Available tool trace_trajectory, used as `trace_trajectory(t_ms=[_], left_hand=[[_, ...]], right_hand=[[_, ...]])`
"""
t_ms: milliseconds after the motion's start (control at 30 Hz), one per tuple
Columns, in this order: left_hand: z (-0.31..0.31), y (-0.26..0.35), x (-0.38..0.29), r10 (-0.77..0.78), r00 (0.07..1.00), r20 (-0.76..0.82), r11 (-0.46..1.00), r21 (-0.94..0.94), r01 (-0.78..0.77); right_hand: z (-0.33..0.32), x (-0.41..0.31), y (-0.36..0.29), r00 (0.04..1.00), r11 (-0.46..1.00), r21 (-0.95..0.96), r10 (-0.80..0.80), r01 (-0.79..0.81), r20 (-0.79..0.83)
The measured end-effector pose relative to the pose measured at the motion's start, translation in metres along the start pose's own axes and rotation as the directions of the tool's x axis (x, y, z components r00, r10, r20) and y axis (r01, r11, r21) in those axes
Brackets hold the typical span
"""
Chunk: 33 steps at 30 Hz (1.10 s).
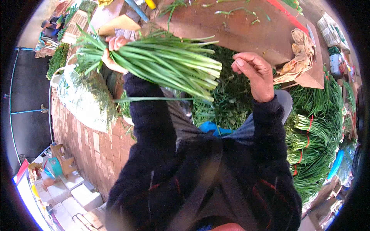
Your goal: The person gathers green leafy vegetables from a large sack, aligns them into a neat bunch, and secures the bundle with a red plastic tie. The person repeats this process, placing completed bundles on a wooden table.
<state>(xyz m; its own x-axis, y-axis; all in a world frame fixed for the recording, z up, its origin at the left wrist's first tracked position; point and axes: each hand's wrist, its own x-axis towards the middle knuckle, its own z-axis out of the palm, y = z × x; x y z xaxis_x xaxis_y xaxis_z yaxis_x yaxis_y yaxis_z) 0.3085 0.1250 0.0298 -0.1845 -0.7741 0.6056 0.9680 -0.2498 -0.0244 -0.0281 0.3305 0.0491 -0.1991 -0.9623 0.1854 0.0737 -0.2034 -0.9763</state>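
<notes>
My left hand (114, 53) grips a thick bunch of garlic chives (170, 63) around its leafy part. The pale stem ends point right, and the leaf tips spill out beyond my fist. One loose chive leaf (156, 99) hangs across my left sleeve. Right of the stem ends, apart from them, my right hand (255, 70) is raised with its fingers curled and the thumb against the index finger. Nothing shows between them. Below both hands, a heap of loose green leaves and trimmings (228, 106) lies between my knees.
Ahead stands a brown board table (242, 31) with scraps, a red strip (289, 17) and a crumpled tan cloth (299, 55). Chive bunches tied with red bands (309, 141) are piled at right. A clear plastic bag of greens (86, 98) sits left on the brick floor (95, 138). A person (52, 27) is farther off.
</notes>
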Motion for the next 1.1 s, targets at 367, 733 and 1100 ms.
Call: trace_trajectory(t_ms=[367, 733, 1100], left_hand=[[-0.024, 0.01, 0.009, 0.061, 0.947, -0.316, 0.919, 0.387, 0.07], [-0.078, 0.048, 0.007, 0.1, 0.706, -0.701, 0.864, 0.413, 0.288], [-0.107, 0.082, -0.001, 0.113, 0.575, -0.811, 0.853, 0.375, 0.363]], right_hand=[[0.062, -0.029, -0.012, 0.743, 0.345, -0.714, -0.562, 0.609, 0.363], [0.041, 0.001, 0.02, 0.834, 0.717, -0.579, -0.54, 0.387, -0.111], [-0.014, -0.001, 0.028, 0.93, 0.751, -0.633, -0.344, 0.188, -0.131]])
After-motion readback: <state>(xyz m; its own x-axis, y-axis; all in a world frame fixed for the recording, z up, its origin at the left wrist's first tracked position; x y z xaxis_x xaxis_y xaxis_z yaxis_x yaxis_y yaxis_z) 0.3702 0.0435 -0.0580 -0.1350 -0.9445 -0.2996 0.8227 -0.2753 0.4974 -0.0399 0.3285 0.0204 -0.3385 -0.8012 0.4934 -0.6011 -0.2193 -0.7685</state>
